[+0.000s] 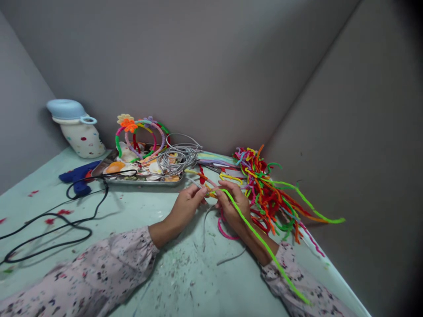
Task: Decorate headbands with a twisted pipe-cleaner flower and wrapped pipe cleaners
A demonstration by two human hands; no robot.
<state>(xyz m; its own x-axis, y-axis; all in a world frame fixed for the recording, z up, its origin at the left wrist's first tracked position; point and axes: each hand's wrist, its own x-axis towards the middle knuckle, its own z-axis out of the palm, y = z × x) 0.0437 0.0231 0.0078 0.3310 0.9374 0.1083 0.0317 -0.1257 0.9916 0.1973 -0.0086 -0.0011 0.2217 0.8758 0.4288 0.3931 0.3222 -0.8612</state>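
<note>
My left hand [187,203] is closed, pinching a thin grey wire partly wrapped in orange and yellow pipe cleaner. Close against it, my right hand [234,204] has its fingers closed on a lime green pipe cleaner [256,233]. From the fingers, this long strand drapes over the right wrist and down past the sleeve. The exact meeting point of strand and wire is small and partly hidden by the fingertips. Beneath the right hand, a pink curved pipe cleaner [226,232] lies on the table, with a short grey wire piece [231,256] nearby.
A metal tray [148,182] holds shells, coiled grey wire [178,158] and fuzzy headbands [164,136]. Right of it lies a tangled pipe cleaner heap [264,189]. At left are a blue glue gun [79,176], its black cord [95,215] and a white bottle [82,138]. Walls border the table.
</note>
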